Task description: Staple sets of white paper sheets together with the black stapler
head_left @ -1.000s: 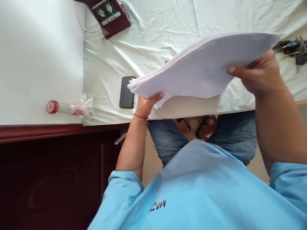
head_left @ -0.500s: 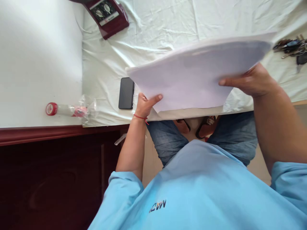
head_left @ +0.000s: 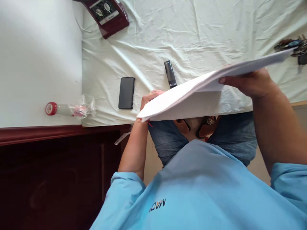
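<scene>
The stack of white paper [head_left: 192, 95], held tilted above the cloth-covered table [head_left: 192, 32] edge, looks limp and prone to fanning, so the left hand [head_left: 150, 97] and right hand [head_left: 251, 83] pinch opposite ends.

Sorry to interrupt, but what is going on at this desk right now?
A person in a light blue shirt holds a stack of white paper in both hands above the edge of a cloth-covered table. The left hand grips the lower end near the table edge, and the right hand holds up the higher end. On the cloth lie a black phone, a small dark stapler-like tool and a bunch of keys.
</scene>
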Available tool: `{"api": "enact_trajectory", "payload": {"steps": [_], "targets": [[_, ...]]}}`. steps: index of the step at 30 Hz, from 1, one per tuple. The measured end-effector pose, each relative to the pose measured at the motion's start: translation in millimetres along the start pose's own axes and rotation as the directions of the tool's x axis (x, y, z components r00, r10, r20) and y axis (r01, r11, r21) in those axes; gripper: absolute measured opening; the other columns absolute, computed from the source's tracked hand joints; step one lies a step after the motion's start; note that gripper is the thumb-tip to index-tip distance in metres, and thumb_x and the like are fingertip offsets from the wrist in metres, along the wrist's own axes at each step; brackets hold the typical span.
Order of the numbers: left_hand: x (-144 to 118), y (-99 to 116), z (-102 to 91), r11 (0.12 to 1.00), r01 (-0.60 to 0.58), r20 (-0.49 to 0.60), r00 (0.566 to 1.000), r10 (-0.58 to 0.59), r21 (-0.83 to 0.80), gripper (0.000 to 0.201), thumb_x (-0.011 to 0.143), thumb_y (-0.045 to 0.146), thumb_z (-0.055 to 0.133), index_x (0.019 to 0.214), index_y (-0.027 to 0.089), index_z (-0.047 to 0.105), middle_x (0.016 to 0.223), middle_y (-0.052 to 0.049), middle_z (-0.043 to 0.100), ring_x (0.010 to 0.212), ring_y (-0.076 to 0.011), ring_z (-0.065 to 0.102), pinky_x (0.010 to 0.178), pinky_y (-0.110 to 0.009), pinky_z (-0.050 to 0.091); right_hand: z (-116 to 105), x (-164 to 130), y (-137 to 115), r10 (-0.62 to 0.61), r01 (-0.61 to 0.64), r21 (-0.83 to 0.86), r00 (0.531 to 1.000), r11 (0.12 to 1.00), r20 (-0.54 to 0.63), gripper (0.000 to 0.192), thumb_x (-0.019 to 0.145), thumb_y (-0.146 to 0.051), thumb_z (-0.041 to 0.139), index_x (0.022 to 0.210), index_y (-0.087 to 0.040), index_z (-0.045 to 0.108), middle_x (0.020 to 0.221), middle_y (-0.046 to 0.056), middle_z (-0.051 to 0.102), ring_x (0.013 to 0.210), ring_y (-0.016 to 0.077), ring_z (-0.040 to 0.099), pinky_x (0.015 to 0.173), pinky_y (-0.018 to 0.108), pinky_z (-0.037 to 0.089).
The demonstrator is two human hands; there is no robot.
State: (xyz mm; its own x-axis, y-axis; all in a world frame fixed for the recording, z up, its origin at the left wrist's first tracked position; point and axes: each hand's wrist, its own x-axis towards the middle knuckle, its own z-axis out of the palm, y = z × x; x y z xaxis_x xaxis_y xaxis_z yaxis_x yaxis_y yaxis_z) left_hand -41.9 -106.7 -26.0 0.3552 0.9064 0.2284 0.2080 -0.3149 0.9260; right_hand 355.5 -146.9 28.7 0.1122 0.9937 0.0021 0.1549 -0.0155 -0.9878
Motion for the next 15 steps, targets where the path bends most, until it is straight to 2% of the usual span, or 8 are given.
{"api": "enact_trajectory", "payload": {"steps": [2, 5, 7, 9, 10, 12, 15], "targets": [[-4, -4, 2.8, 0.999, -0.009, -0.055, 0.998, 0.012, 0.047, 0.044, 0.090, 0.068, 0.080, 0.103, 0.027, 0.087, 0.109, -0.006, 0.084, 0.108, -0.0260, 0.079, 0.107, -0.046, 0.065, 3, 1, 3, -0.035, 0.036, 0.074, 0.999, 0.997, -0.010, 0.060, 0.051, -0.039, 0.109, 0.096, -0.015, 0.078, 0.105, 0.001, 0.078, 0.111, 0.0254, 0.075, 0.112, 0.060, 0.064], [-9, -8, 5.4, 0.992, 0.057, -0.016, 0.998, -0.055, 0.114, 0.058, 0.089, 0.076, 0.077, 0.100, 0.020, 0.083, 0.105, -0.009, 0.082, 0.103, -0.0251, 0.077, 0.105, -0.045, 0.067, 6, 5, 12, 0.003, -0.005, 0.112, 1.000, 0.994, 0.016, 0.060, 0.050, -0.037, 0.109, 0.096, -0.014, 0.077, 0.106, 0.003, 0.078, 0.111, 0.0259, 0.075, 0.113, 0.058, 0.064], [-10, -9, 6.1, 0.983, 0.082, -0.042, 0.996, -0.077, 0.165, 0.064, 0.089, 0.082, 0.073, 0.095, 0.019, 0.081, 0.099, -0.009, 0.082, 0.097, -0.0246, 0.077, 0.102, -0.045, 0.067, 7, 7, 18, 0.033, -0.033, 0.092, 0.999, 0.995, -0.004, 0.057, 0.054, -0.035, 0.107, 0.098, -0.015, 0.077, 0.109, 0.003, 0.078, 0.115, 0.0262, 0.075, 0.114, 0.056, 0.063], [-10, -9, 5.9, 0.983, 0.043, -0.106, 0.994, -0.024, 0.180, 0.063, 0.091, 0.082, 0.071, 0.095, 0.020, 0.082, 0.099, -0.009, 0.082, 0.097, -0.0246, 0.077, 0.104, -0.046, 0.067, 7, 7, 22, -0.008, 0.012, 0.078, 0.998, 0.997, -0.056, 0.055, 0.059, -0.038, 0.105, 0.101, -0.016, 0.077, 0.114, 0.002, 0.077, 0.119, 0.0250, 0.074, 0.118, 0.055, 0.061], [-9, -7, 5.5, 0.984, 0.001, -0.105, 0.994, 0.018, 0.176, 0.061, 0.092, 0.080, 0.072, 0.096, 0.020, 0.083, 0.099, -0.009, 0.082, 0.100, -0.0247, 0.078, 0.105, -0.045, 0.066, 7, 7, 22, -0.045, 0.051, 0.082, 0.996, 0.995, -0.078, 0.054, 0.061, -0.039, 0.105, 0.102, -0.017, 0.077, 0.116, 0.002, 0.077, 0.120, 0.0242, 0.073, 0.120, 0.055, 0.059], [-7, -1, 4.0, 0.987, -0.062, -0.037, 0.997, 0.068, 0.146, 0.057, 0.092, 0.077, 0.074, 0.098, 0.022, 0.085, 0.103, -0.009, 0.084, 0.105, -0.0250, 0.078, 0.104, -0.042, 0.064, 7, 7, 22, -0.095, 0.104, 0.112, 0.992, 0.988, -0.083, 0.057, 0.059, -0.041, 0.106, 0.101, -0.017, 0.076, 0.117, 0.002, 0.078, 0.119, 0.0230, 0.073, 0.122, 0.055, 0.058], [-4, 10, 2.1, 0.992, -0.016, 0.031, 0.999, 0.012, 0.125, 0.057, 0.089, 0.074, 0.080, 0.115, 0.023, 0.086, 0.117, -0.010, 0.084, 0.112, -0.0257, 0.078, 0.103, -0.039, 0.063, 7, 6, 17, -0.047, 0.048, 0.145, 0.999, 0.988, -0.010, 0.060, 0.053, -0.037, 0.108, 0.099, -0.017, 0.076, 0.112, 0.003, 0.079, 0.112, 0.0228, 0.075, 0.117, 0.056, 0.061]]}}
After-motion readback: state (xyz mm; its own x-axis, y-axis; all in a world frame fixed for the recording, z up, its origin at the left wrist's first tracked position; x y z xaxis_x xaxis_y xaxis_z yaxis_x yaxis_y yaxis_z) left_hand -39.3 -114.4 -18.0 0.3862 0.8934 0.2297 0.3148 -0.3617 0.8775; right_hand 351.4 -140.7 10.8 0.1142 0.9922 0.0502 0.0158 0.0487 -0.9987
